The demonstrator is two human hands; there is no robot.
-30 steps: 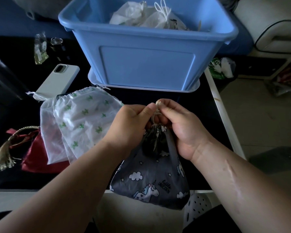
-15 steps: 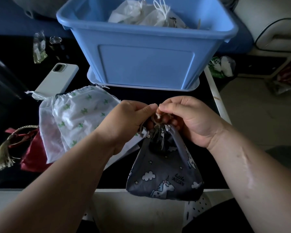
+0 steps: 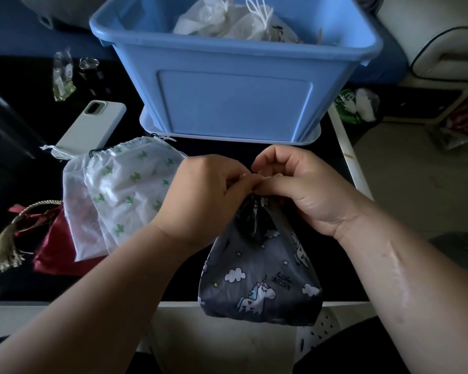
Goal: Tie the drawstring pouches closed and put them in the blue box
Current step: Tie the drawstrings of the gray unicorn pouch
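Change: Since a second ago, I see the left hand (image 3: 208,190) and right hand (image 3: 305,190) drawn closer, fingertips now meeting above the pouch neck. The loop of cord (image 3: 277,175) seen earlier is mostly hidden inside the pinch. The pouch hangs a little further right.
Meaning for the task: I judge the knot is being pulled tight. This pouch is not yet in the box.
Grip: Both hands have curled fingers and pinch the pale cord ends. I cannot see the knot itself.
Grey unicorn pouch (image 3: 260,276): It hangs from the cord in front of the person, its bottom past the near edge of the black table (image 3: 254,147). The neck is gathered into dark folds. The body is soft and rounded, printed with clouds, stars and a unicorn.
Blue box (image 3: 235,101): It stands on the table just beyond the hands. Tied white pouches (image 3: 227,25) lie inside.
Waiting: A white cactus-print pouch (image 3: 135,184) and a red pouch (image 3: 54,255) lie on the table to the left.
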